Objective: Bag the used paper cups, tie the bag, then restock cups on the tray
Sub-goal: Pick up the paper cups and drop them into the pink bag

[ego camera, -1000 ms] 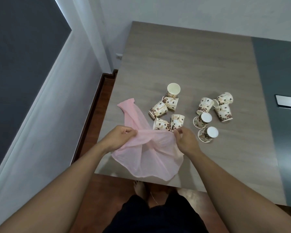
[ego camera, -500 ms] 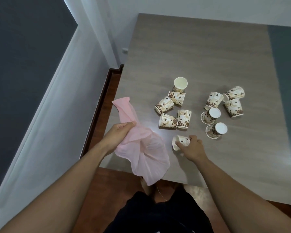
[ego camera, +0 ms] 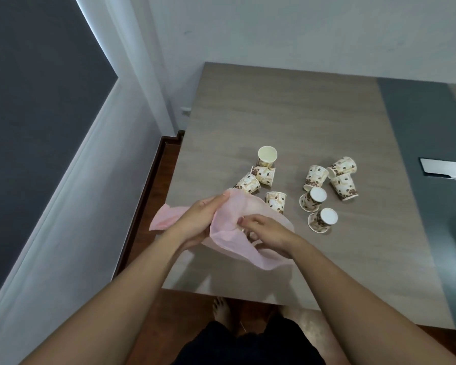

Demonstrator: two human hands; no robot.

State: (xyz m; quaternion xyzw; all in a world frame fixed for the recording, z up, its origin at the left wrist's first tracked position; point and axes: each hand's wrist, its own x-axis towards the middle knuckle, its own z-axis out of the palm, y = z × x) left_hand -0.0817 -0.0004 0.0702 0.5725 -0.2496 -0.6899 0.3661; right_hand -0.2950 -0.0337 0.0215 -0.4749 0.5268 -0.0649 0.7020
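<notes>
A thin pink plastic bag (ego camera: 232, 243) lies bunched near the table's front left corner. My left hand (ego camera: 198, 222) grips its rim and holds the mouth up. My right hand (ego camera: 266, 233) reaches into the mouth with curled fingers around a paper cup that is almost fully hidden. Several brown-patterned paper cups lie scattered behind the bag. One stands upright (ego camera: 267, 155), two lie on their sides (ego camera: 263, 175), and one stands inverted (ego camera: 275, 201) against the bag. A second cluster (ego camera: 323, 219) lies to the right.
The wooden table (ego camera: 300, 114) has a dark grey strip (ego camera: 419, 154) along its right side, with a silver flat object (ego camera: 445, 170) on it. A white wall stands behind and to the left. The table's front edge is just below my forearms, with my foot (ego camera: 221, 310) on the floor.
My right hand picked up a cup from beside the bag and moved left into the bag's mouth. My left hand lifted the bag's rim over the table.
</notes>
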